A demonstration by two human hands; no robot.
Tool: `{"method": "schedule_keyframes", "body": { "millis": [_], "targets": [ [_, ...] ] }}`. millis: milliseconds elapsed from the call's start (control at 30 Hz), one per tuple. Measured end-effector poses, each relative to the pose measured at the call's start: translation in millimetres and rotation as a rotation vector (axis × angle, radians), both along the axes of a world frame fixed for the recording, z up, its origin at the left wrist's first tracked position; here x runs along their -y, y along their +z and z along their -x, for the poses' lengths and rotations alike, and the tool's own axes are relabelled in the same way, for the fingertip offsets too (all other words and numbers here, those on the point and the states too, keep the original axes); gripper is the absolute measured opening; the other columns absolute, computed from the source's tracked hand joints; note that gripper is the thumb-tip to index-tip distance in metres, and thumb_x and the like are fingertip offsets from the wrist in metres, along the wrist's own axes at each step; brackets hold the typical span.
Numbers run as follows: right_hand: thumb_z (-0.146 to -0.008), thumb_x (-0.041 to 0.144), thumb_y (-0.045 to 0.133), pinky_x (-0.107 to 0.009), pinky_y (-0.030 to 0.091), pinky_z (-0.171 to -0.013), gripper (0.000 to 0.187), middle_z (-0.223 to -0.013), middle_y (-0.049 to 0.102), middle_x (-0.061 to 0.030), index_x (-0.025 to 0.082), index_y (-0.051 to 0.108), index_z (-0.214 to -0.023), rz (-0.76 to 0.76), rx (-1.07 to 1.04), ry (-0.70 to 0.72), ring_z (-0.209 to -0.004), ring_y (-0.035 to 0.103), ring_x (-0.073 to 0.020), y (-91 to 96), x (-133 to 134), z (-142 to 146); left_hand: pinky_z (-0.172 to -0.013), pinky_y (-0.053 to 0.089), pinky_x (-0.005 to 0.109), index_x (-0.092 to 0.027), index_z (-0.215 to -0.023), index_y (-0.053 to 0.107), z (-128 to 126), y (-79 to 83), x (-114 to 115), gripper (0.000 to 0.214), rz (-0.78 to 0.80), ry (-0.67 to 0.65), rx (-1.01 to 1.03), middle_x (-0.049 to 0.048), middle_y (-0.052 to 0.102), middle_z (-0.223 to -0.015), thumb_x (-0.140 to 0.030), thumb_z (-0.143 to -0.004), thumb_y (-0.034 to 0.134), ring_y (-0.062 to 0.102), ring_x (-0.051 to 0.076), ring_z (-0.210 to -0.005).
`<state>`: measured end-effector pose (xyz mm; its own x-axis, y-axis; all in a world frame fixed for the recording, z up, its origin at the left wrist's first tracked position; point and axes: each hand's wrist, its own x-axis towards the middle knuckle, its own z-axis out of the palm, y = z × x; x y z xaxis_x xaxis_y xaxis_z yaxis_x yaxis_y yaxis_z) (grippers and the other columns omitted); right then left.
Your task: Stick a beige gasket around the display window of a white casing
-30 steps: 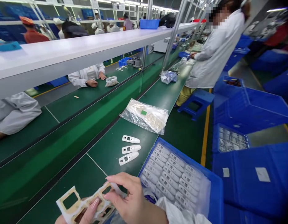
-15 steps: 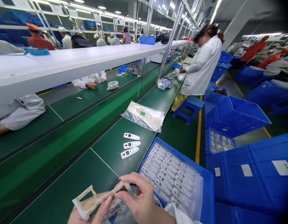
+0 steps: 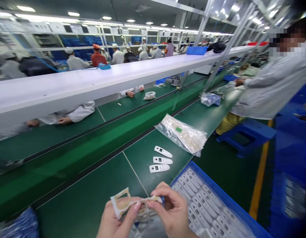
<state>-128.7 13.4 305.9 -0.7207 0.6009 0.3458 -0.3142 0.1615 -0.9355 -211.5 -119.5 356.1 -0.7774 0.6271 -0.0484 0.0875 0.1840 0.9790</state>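
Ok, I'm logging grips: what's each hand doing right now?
Left hand: closed, holding the white-and-tan cut-out sheet between thumb and fingers.
Right hand: closed, pinching the same sheet.

the counter (image 3: 86,205) is green-topped and marked with a thin pale line (image 3: 134,172); directly on it lie three white casings (image 3: 163,160), side by side, and just beyond them a clear plastic bag (image 3: 190,137) bearing a green label (image 3: 178,129). farther along lies a bag with bluish contents (image 3: 210,99). the white shelf (image 3: 68,86) above carries a blue bin (image 3: 196,50) and a small teal item (image 3: 104,66), the latter not identifiable.
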Motion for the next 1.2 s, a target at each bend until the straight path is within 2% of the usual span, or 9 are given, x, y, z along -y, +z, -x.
{"method": "schedule_keyframes", "body": {
  "millis": [267,467,633,767,867,1067,1200],
  "targets": [
    [-0.075,0.008,0.067,-0.023,0.046,-0.051,0.017,-0.066,0.058,-0.0007,0.021,0.063,-0.085,-0.007,-0.047,0.128,-0.062,0.056,-0.0128,13.3,-16,7,-0.062,0.047,0.021,-0.023,-0.087,0.074,-3,1.7,-2,0.025,-0.031,-0.033,-0.095,0.0040,0.072,-0.072,-0.034,-0.089,0.052,0.063,0.014,-0.065],
    [-0.074,0.006,0.067,-0.024,0.048,-0.050,0.016,-0.065,0.059,-0.0012,0.019,0.062,-0.082,-0.048,-0.043,0.174,-0.061,0.057,-0.0129,18.2,-24,10,-0.062,0.047,0.022,-0.024,-0.093,0.075,-6,3.0,-6,0.026,-0.074,-0.022,-0.041,0.0041,0.071,-0.072,-0.033,-0.090,0.050,0.062,0.014,-0.065],
    [-0.074,0.007,0.067,-0.024,0.048,-0.050,0.014,-0.064,0.059,-0.0015,0.019,0.062,-0.078,-0.063,-0.038,0.207,-0.060,0.057,-0.0129,21.7,-31,14,-0.062,0.050,0.023,-0.017,-0.084,0.074,-9,2.3,-12,0.033,-0.087,0.015,0.042,0.0071,0.069,-0.070,-0.039,-0.089,0.051,0.063,0.016,-0.066],
    [-0.075,0.004,0.066,-0.025,0.048,-0.051,0.019,-0.064,0.060,-0.0002,0.021,0.064,-0.084,-0.116,-0.047,0.192,-0.061,0.056,-0.0128,17.1,-38,17,-0.063,0.052,0.024,-0.015,-0.075,0.072,-11,0.4,-19,0.038,-0.080,0.022,0.099,0.0073,0.066,-0.067,-0.044,-0.089,0.050,0.062,0.017,-0.066],
    [-0.074,0.000,0.064,-0.026,0.048,-0.052,0.031,-0.072,0.065,-0.0011,0.023,0.065,-0.096,-0.230,-0.087,0.164,-0.063,0.056,-0.0130,11.2,-42,18,-0.064,0.052,0.024,-0.015,-0.074,0.071,-10,-4.1,-22,0.036,-0.063,0.032,0.129,0.0072,0.067,-0.070,-0.043,-0.088,0.051,0.063,0.018,-0.068],
    [-0.075,-0.004,0.058,-0.031,0.051,-0.057,0.043,-0.085,0.067,-0.0055,0.020,0.063,-0.110,-0.381,-0.116,0.130,-0.071,0.060,-0.0156,3.0,-53,14,-0.065,0.050,0.023,-0.014,-0.075,0.069,-8,-16.3,-29,0.035,-0.032,0.024,0.198,0.0065,0.064,-0.068,-0.042,-0.088,0.052,0.062,0.018,-0.070],
    [-0.075,-0.006,0.057,-0.033,0.053,-0.061,0.046,-0.093,0.066,-0.0079,0.018,0.063,-0.114,-0.450,-0.120,0.089,-0.079,0.060,-0.0175,-3.0,-60,14,-0.064,0.049,0.021,-0.014,-0.075,0.069,-6,-16.4,-35,0.034,-0.037,0.039,0.209,0.0064,0.064,-0.070,-0.042,-0.087,0.054,0.061,0.016,-0.069]
  ]
}}
